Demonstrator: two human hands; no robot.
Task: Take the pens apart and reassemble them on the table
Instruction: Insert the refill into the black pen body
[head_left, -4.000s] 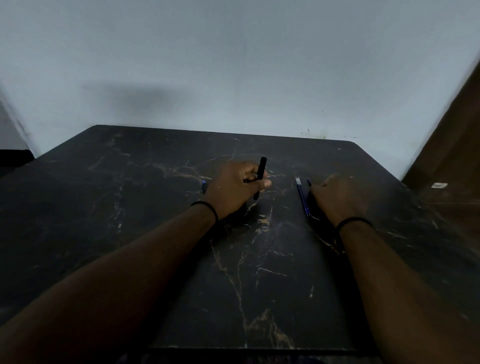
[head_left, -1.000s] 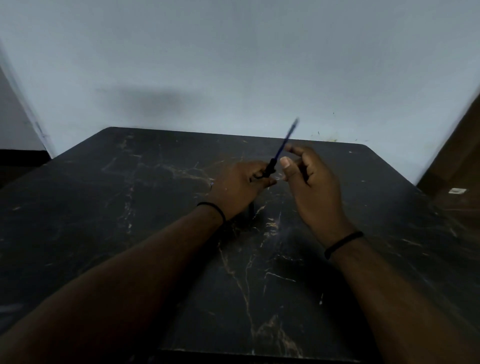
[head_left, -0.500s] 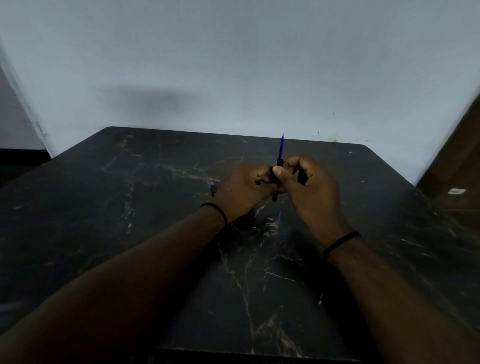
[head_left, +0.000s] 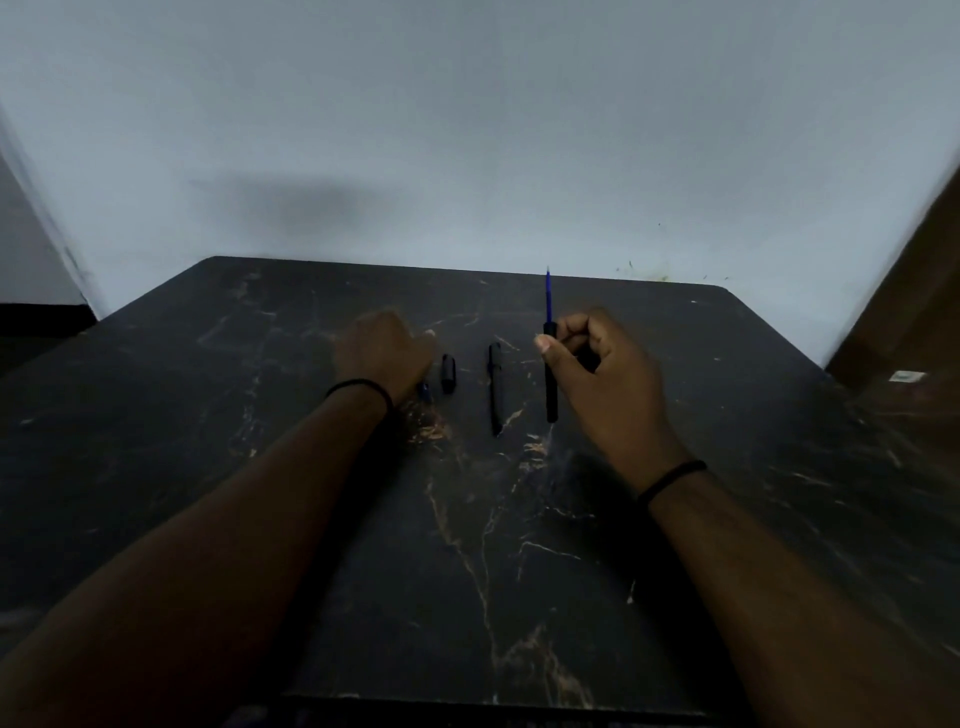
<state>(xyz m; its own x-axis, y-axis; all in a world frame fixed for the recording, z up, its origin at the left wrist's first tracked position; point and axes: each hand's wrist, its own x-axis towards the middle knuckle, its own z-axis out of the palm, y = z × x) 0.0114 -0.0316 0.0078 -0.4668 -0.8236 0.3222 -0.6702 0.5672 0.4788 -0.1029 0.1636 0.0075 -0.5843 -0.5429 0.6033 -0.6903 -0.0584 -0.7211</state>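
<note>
My right hand (head_left: 597, 374) pinches a black pen barrel (head_left: 550, 384) held upright, with a blue refill (head_left: 548, 293) sticking out of its top. A black pen (head_left: 496, 387) lies on the dark marble table (head_left: 467, 519) just left of the barrel. Further left lies a short black cap (head_left: 448, 373), and a small blue piece (head_left: 425, 391) shows beside my left wrist. My left hand (head_left: 382, 353) rests low over the table left of the cap, blurred; its fingers are hidden from view.
A pale wall stands right behind the table's far edge. A brown wooden surface (head_left: 914, 322) rises at the right, with a small white tag (head_left: 906, 376) on it. The table's near edge runs along the bottom of the view.
My hands have come apart. The left hand has moved left, down to the table, and a black pen and a cap now lie between the hands. The right hand keeps the barrel with the refill.
</note>
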